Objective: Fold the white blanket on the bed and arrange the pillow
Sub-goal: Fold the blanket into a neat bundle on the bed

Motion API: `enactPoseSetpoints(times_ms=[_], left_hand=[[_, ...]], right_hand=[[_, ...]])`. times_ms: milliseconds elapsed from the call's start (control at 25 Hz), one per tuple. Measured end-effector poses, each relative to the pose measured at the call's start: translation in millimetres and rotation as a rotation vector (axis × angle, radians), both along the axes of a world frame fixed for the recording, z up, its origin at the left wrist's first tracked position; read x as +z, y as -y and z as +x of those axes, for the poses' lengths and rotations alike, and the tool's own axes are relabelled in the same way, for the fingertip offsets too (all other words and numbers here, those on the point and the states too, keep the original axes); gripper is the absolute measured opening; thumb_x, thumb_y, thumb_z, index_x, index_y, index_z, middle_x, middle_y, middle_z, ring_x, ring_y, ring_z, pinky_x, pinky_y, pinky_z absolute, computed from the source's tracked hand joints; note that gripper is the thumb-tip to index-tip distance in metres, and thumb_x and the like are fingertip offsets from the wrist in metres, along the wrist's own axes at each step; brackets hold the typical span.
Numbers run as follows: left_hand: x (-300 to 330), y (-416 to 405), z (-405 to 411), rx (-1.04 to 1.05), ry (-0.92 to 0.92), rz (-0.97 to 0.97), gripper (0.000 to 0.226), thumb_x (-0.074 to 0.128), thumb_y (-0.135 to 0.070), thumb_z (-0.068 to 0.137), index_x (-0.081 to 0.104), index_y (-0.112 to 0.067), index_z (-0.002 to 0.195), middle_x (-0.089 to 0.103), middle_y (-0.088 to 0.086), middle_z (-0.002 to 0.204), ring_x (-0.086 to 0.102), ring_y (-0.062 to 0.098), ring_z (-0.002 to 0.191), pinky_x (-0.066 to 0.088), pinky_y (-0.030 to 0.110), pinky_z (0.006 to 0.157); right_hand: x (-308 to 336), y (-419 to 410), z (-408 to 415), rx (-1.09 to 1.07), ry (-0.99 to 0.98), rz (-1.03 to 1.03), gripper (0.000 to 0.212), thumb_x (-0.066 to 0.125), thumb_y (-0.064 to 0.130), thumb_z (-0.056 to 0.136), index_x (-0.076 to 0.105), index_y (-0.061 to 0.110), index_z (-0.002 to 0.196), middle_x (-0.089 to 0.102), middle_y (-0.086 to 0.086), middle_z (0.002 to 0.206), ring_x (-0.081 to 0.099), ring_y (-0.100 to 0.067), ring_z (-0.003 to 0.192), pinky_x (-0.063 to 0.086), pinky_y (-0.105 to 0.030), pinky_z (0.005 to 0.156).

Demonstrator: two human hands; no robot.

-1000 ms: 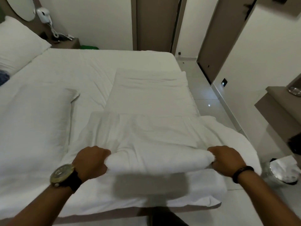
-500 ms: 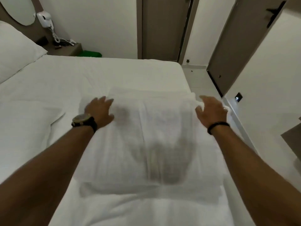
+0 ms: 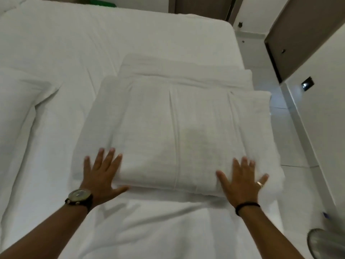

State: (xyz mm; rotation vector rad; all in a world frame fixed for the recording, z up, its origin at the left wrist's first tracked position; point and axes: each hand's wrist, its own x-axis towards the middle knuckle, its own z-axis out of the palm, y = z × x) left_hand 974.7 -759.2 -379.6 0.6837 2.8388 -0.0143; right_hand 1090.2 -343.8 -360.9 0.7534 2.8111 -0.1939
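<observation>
The white blanket (image 3: 173, 131) lies folded into a thick rectangle on the right half of the bed (image 3: 78, 43). Both of my hands press flat on its near edge with fingers spread. My left hand (image 3: 101, 174) rests on the near left corner, half on the blanket and half on the sheet. My right hand (image 3: 242, 180) lies on the near right corner. A white pillow (image 3: 16, 113) lies flat on the bed to the left of the blanket, cut off by the frame's left edge.
The bed's right edge runs just beside the blanket, with a tiled floor (image 3: 291, 139) beyond it. A brown door (image 3: 298, 32) and white wall stand to the right. A metal bin (image 3: 328, 243) sits at the lower right.
A second ago both hands gripped the blanket's near fold; they carried it forward over the far part. Since then my hands have drawn back to the near edge and lie flat.
</observation>
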Motion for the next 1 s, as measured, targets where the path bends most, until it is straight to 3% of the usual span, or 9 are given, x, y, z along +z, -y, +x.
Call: enactPoseSetpoints(times_ms=[120,200,280,400,520,640,720,840,1000], left_hand=[[1,-86,-65,-0.076,-0.181,0.221,0.072,0.023,-0.063,0.09,0.028,-0.026,0.152,0.019,0.005,0.163,0.006,0.025,0.15,0.0,0.052,0.116],[0,-106,-110,-0.047,-0.153,0.175,0.075,0.013,-0.067,0.088,0.016,-0.033,0.154,0.007,-0.001,0.165,-0.002,0.021,0.151,-0.006,0.051,0.117],[-17,-80,-134,0.06,-0.095,0.02,0.085,0.006,-0.08,0.081,0.003,-0.036,0.154,-0.005,-0.007,0.165,-0.01,0.018,0.151,-0.011,0.049,0.118],[-28,-29,-136,0.176,-0.016,-0.063,0.096,0.007,-0.089,0.075,-0.009,-0.036,0.154,-0.018,-0.009,0.163,-0.018,0.017,0.15,-0.015,0.049,0.118],[-28,-33,-138,0.23,-0.009,-0.047,0.098,0.005,-0.09,0.074,-0.012,-0.035,0.153,-0.021,-0.005,0.163,-0.021,0.02,0.149,-0.016,0.054,0.117],[-21,-79,-153,0.108,-0.167,0.092,0.085,0.011,-0.081,0.083,-0.006,-0.037,0.154,-0.016,-0.003,0.164,-0.019,0.024,0.149,-0.013,0.058,0.116],[-18,-122,-183,-0.051,-0.228,0.128,0.082,0.013,-0.078,0.085,-0.003,-0.038,0.154,-0.013,-0.003,0.165,-0.017,0.023,0.15,-0.01,0.061,0.115],[-17,-140,-235,0.047,-0.101,0.051,0.097,0.007,-0.092,0.072,-0.009,-0.041,0.152,-0.018,-0.011,0.163,-0.018,0.016,0.15,-0.015,0.066,0.111],[-29,-122,-261,0.107,-0.003,-0.051,0.115,0.007,-0.102,0.058,-0.012,-0.039,0.152,-0.021,-0.014,0.162,-0.016,0.008,0.149,-0.015,0.069,0.109]], right_hand=[[5,82,-109,0.353,-0.396,-0.136,0.069,0.022,0.062,0.096,0.055,0.018,0.136,0.046,-0.014,0.149,0.039,-0.036,0.14,0.027,-0.069,0.106],[-6,103,-167,0.566,-0.237,-0.082,0.062,0.022,0.059,0.096,0.041,0.027,0.146,0.03,-0.007,0.159,0.021,-0.029,0.148,0.013,-0.067,0.113],[-35,43,-174,0.427,-0.084,0.067,0.077,0.011,0.073,0.09,0.021,0.031,0.154,0.006,0.0,0.165,0.002,-0.024,0.151,-0.004,-0.059,0.117],[-52,-49,-138,0.176,-0.049,0.209,0.109,-0.011,0.085,0.074,0.018,0.018,0.156,0.005,-0.004,0.165,0.006,-0.028,0.151,0.003,-0.047,0.12],[-41,-27,-141,-0.043,-0.09,0.155,0.1,0.003,0.08,0.082,0.025,0.012,0.153,0.013,-0.013,0.163,0.01,-0.033,0.149,0.006,-0.06,0.117],[-30,65,-198,0.176,-0.371,-0.03,0.071,0.03,0.06,0.092,0.04,0.015,0.146,0.029,-0.018,0.158,0.023,-0.038,0.146,0.007,-0.068,0.112],[-30,93,-242,0.47,-0.337,0.029,0.063,0.027,0.055,0.097,0.029,0.025,0.152,0.015,-0.006,0.164,0.009,-0.029,0.151,-0.005,-0.065,0.112],[-43,8,-264,0.294,-0.164,0.214,0.081,0.01,0.075,0.088,0.008,0.029,0.155,-0.001,0.003,0.165,-0.003,-0.023,0.151,-0.008,-0.067,0.111],[-41,-113,-208,0.13,-0.101,0.326,0.107,-0.003,0.088,0.076,0.009,0.019,0.156,0.002,-0.004,0.165,0.002,-0.023,0.151,0.005,-0.059,0.118]])
